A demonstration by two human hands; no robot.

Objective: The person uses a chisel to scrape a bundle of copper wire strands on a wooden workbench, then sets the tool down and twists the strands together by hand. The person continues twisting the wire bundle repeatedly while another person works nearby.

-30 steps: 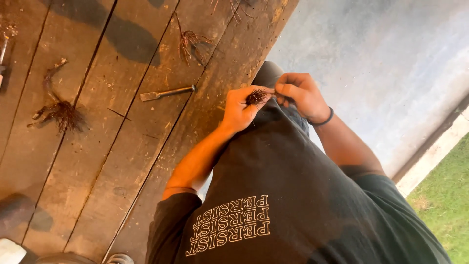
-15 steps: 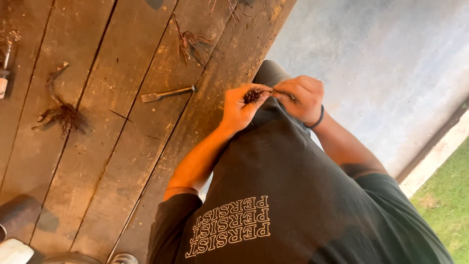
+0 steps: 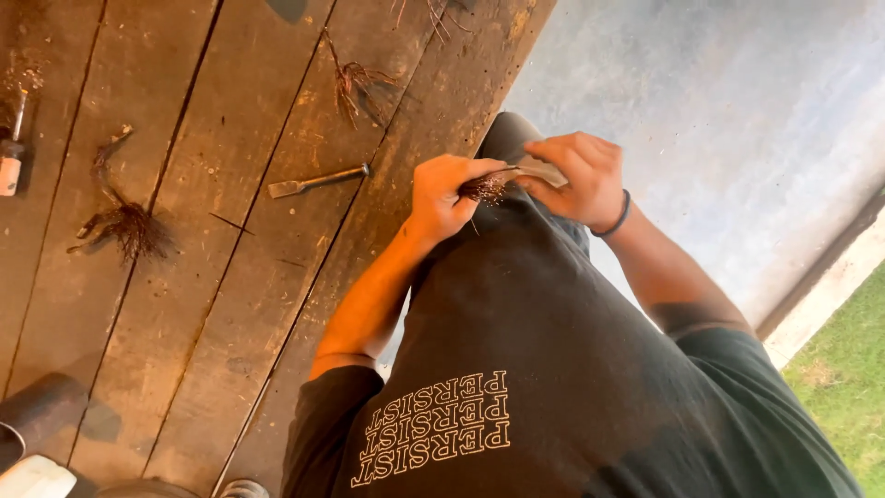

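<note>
**Root clump held over the knee, blade against it**

The left hand (image 3: 444, 195) is seen closed in a tight fist around a small root clump (image 3: 483, 188), whose reddish-brown fibres poke out from between thumb and fingers. Just to the right, the right hand (image 3: 578, 177) is curled around a pale, flat tool (image 3: 542, 171); its fingers are bent over the top, and the tool's narrow end is laid against the clump. Whether it is a blade or a scraper cannot be told. A dark band (image 3: 616, 218) is worn on the right wrist. Both hands are held close together, almost touching, above a knee in dark cloth at the edge of the bench (image 3: 184, 304).

Outward from there, the bench is made of worn, stained planks, with dark gaps running between them. A chisel (image 3: 318, 181) is laid flat on the planks, just left of the left hand and apart from it. Farther off, a loose root bundle (image 3: 359, 85) is spread on the wood, and another is cut off by the far edge. Well to the left, a larger tuft (image 3: 124, 221) with a twisted stem is lying on its own. At the far left edge, a small tool with a pale handle (image 3: 9, 166) is partly shown. A grey concrete floor (image 3: 719, 101) is seen to the right, with grass (image 3: 843, 378) beyond it.
</note>
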